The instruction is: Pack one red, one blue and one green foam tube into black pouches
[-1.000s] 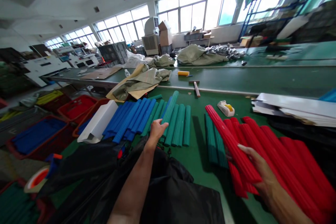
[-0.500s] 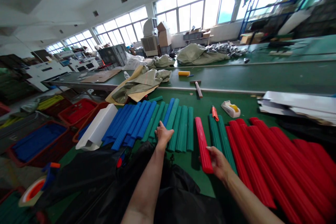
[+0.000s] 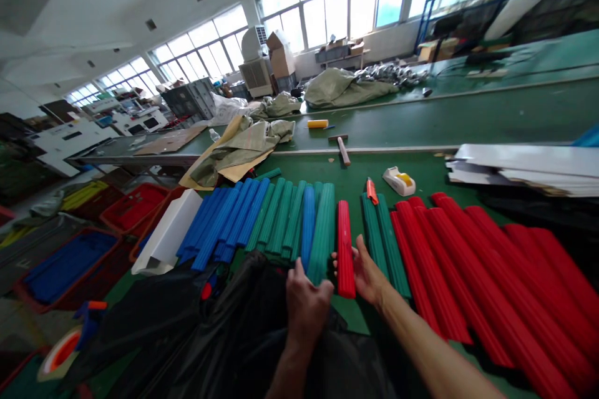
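My left hand point(image 3: 309, 299) is closed around the lower ends of a blue ribbed strip point(image 3: 307, 224) and a green ribbed strip point(image 3: 324, 230), which lie side by side. In my right hand point(image 3: 367, 271) a short red ribbed strip point(image 3: 345, 249) is held, with fingertips showing past its left side. Left of my hands, green strips point(image 3: 276, 212) and blue strips point(image 3: 224, 212) lie in a row on the green table. Two more green strips point(image 3: 384, 243) lie right of the red one, an orange cutter point(image 3: 371, 191) at their top. Beyond is a pile of long red strips point(image 3: 472, 268).
A white carton point(image 3: 168, 230) stands at the row's left end. Behind are a tape dispenser point(image 3: 399, 181), a hammer-like tool point(image 3: 343, 151), a yellow roll point(image 3: 317, 124) and crumpled sacking point(image 3: 248, 146). White boards point(image 3: 528, 168) lie right; red crates point(image 3: 135, 206) stand left.
My left hand has moved down and right, from pointing over the green strips to gripping a blue and a green strip, which shifted toward me. The red strip has come nearer to them.
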Tool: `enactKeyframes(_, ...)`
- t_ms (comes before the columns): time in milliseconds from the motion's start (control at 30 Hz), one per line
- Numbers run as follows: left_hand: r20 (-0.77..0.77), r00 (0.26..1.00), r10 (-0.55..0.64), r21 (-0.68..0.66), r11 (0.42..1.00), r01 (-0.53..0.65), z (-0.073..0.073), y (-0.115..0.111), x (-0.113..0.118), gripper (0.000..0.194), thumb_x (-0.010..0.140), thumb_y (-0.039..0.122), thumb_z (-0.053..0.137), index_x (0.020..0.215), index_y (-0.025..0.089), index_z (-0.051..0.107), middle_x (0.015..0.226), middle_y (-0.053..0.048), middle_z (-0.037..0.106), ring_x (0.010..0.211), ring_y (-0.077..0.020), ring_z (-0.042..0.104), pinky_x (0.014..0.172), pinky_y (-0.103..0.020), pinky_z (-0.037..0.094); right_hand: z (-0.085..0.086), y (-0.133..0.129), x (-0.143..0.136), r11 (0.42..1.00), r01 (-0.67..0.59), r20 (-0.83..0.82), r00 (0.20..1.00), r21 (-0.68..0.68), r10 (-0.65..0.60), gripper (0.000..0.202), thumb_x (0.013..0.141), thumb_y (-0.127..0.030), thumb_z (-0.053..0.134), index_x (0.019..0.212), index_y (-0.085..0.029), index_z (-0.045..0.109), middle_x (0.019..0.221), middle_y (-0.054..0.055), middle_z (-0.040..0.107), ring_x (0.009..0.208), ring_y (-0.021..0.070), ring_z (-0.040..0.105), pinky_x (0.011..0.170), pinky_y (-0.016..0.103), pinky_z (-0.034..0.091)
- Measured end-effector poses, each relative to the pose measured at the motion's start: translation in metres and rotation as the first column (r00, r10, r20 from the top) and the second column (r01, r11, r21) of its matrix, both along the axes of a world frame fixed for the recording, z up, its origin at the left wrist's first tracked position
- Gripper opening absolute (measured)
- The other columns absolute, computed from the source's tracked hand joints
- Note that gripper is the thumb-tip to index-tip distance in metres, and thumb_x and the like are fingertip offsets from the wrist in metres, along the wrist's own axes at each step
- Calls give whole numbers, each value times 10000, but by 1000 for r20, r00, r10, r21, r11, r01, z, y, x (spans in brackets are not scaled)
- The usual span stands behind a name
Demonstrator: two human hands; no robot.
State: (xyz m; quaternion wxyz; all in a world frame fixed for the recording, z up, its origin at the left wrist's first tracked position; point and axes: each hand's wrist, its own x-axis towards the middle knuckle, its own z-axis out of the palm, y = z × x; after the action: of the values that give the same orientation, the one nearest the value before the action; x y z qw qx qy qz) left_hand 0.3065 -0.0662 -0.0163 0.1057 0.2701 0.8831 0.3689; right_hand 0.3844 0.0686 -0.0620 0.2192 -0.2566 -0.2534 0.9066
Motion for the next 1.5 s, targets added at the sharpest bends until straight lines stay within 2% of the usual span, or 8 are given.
enactKeyframes(167, -478, 876, -59, 37, 995, 87, -55, -37, 95, 809, 587, 116, 611, 1369, 121, 403, 1177, -213, 513, 1098, -392, 469, 926, -560, 436, -16, -18, 27, 974, -132, -84, 989, -183, 118, 596, 869, -649, 394, 1031, -119, 613, 880, 125, 718, 877, 249, 674, 825, 405, 524)
enactKeyframes(267, -548, 835, -57, 37, 995, 92, -66, -45, 125, 869, 576, 178, 676, 1389, 115, 374, 1217, -230, 476, 1132, -426, 429, 888, -575, 464, -22, -28, 51, 964, -201, -123, 976, -176, 181, 578, 888, -594, 381, 1065, -98, 620, 1003, 154, 700, 988, 256, 649, 903, 417, 489)
enactKeyframes(600, -595, 748, -294, -29, 938, 346, -11, -72, 207, 897, 691, 524, 648, 1429, 131, 322, 1256, -205, 430, 1126, -370, 439, 952, -549, 439, 29, -30, 145, 954, -228, 69, 973, 193, 219, 618, 874, -582, 267, 1292, -184, 489, 1193, 132, 623, 1117, 267, 576, 901, 481, 471)
enactKeyframes(867, -670, 666, -329, -77, 922, 378, -26, -82, 263, 842, 686, 538, 612, 1376, 99, 411, 1324, -200, 450, 1174, -377, 446, 928, -468, 467, 11, -62, 210, 973, -189, 54, 979, -129, 197, 533, 916, -533, 319, 1285, -193, 498, 1250, 123, 602, 1116, 276, 587, 917, 512, 482)
enactKeyframes(1000, -776, 503, -380, -181, 899, 399, -29, -89, 287, 592, 761, 400, 566, 1286, 131, 519, 1269, -152, 533, 1131, -345, 502, 886, -409, 464, 7, -80, 230, 984, -125, 243, 958, -128, 153, 506, 879, -486, 493, 1260, -155, 515, 1163, 156, 649, 1054, 309, 624, 865, 490, 527)
enactKeyframes(1200, -888, 282, -362, -183, 844, 504, -31, -83, 322, 430, 806, 363, 550, 1181, 155, 589, 1267, -154, 552, 1093, -321, 547, 831, -385, 445, 2, -95, 263, 965, -240, 74, 966, -106, 248, 542, 881, -582, 405, 1241, -205, 553, 1330, 94, 547, 1179, 293, 545, 977, 429, 470)
enactKeyframes(1367, -718, 555, -420, 197, 643, 740, -23, -91, 310, 537, 807, 590, 459, 1128, 170, 551, 1017, -120, 616, 939, -236, 585, 793, -360, 472, -19, -96, 293, 940, -330, 60, 940, -87, 336, 732, 774, -723, 426, 1228, -170, 579, 1137, 139, 657, 1078, 300, 608, 936, 415, 478)
enactKeyframes(1500, -446, 877, -180, 273, 906, 325, -49, -100, 265, 121, 852, 261, 500, 925, 176, 547, 843, -58, 591, 830, -180, 558, 767, -324, 469, -32, -74, 324, 867, -498, -97, 864, -24, 494, 841, 647, -718, 589, 1248, -129, 569, 1167, 182, 638, 1062, 348, 603, 944, 504, 439)
